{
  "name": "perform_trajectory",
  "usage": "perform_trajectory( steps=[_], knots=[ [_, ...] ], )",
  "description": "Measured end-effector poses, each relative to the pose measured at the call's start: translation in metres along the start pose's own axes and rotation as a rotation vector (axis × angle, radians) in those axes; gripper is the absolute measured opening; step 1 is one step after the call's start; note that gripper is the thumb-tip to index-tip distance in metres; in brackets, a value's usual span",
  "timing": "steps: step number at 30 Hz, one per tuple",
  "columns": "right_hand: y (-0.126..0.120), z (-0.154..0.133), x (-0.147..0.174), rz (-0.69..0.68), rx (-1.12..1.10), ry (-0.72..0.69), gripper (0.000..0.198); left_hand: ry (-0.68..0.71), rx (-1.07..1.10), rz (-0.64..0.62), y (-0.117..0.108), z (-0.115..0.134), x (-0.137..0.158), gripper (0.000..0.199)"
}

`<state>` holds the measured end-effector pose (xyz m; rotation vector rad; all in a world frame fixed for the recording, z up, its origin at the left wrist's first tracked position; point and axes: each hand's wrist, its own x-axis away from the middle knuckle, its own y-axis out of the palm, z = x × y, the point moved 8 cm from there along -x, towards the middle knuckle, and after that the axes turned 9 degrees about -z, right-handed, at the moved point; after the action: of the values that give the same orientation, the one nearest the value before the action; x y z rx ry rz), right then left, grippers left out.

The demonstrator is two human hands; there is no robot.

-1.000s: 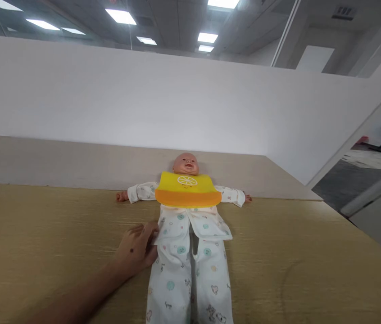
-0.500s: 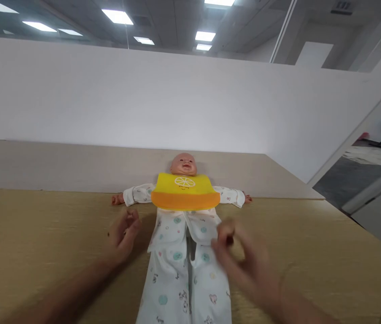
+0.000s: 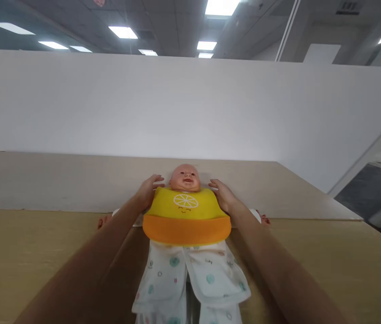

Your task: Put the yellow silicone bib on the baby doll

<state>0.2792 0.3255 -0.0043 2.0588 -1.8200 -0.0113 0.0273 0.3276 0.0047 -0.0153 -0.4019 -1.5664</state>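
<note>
Left hand and right hand apart, citrus-print bib between them; grip unclear.
Uneven pulling could skew it across the baby doll.

Bib: yellow, orange pocket, white citrus-slice print with a thin dark smiley under it. Shirt: white, scattered mint-green dots, small dark outline drawings, pinkish bits. Pants: white, green spots too. Table: yellowish tan, faint streaks. Strip behind: pale greyish beige. Wall: plain white.
</note>
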Motion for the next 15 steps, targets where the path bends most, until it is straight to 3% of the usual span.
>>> perform_trajectory(
  steps=[3,5,11,15],
  knots=[
    [0.002,0.01,-0.019,-0.048,-0.022,0.087,0.035,-0.088,0.046,-0.155,0.019,-0.012,-0.012,0.035],
    [0.004,0.01,-0.023,-0.081,-0.033,0.07,0.034,-0.1,0.084,-0.214,0.024,-0.016,-0.015,0.039],
    [0.006,0.007,-0.011,-0.051,-0.043,-0.041,0.033,-0.033,0.132,-0.244,0.02,-0.017,-0.004,0.055],
    [0.004,0.008,0.01,0.008,-0.04,-0.122,0.029,0.073,0.202,-0.243,0.021,-0.012,0.019,0.05]
  ],
)
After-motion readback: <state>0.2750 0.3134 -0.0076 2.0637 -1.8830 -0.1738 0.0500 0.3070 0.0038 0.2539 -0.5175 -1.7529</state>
